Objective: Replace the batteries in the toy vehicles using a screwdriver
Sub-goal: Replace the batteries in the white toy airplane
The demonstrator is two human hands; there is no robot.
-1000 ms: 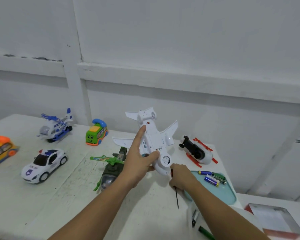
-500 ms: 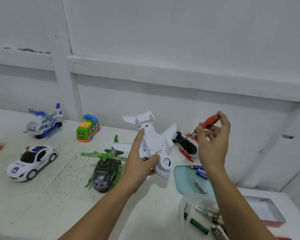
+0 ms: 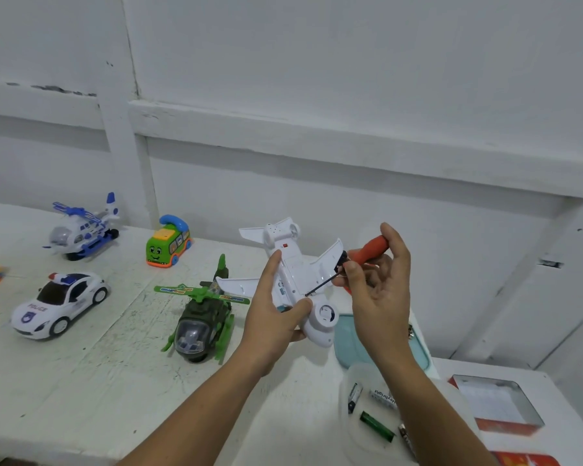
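1. position: the plane [image 3: 293, 280] is held clear of the table [image 3: 81, 381], belly towards me, tail at 12 o'clock and nose at about 5 o'clock.
2. left hand [image 3: 270, 317]: grasping the fuselage, with the thumb on the near flank and the forefinger laid up the far side. the wings are not gripped.
3. right hand [image 3: 377, 290]: pinching the orange handle of the screwdriver [image 3: 367, 252], which comes in from 2 o'clock. the thin shaft slopes down to the belly. i cannot tell whether the tip is seated in a screw.
4. handling, plane: i judge it to be hollow plastic, light, with a stiff body. the wings and tail fins look thin and likely to flex or crack. the glossy shell may slip under turning force, so the grip belongs round the fuselage beside the hatch.
5. handling, screwdriver: slender and light. i judge that a fingertip near the collar would steady the tip, and hard pressure risks it skating across the plastic.
6. supplies: the tray [image 3: 347, 341] lies at 4 o'clock of the plane. the clear tub [image 3: 345, 395] holding the batteries [image 3: 376, 426] lies at 5 o'clock.
7. the helicopter [image 3: 202, 317] stands at 8 o'clock, apart from my hands.
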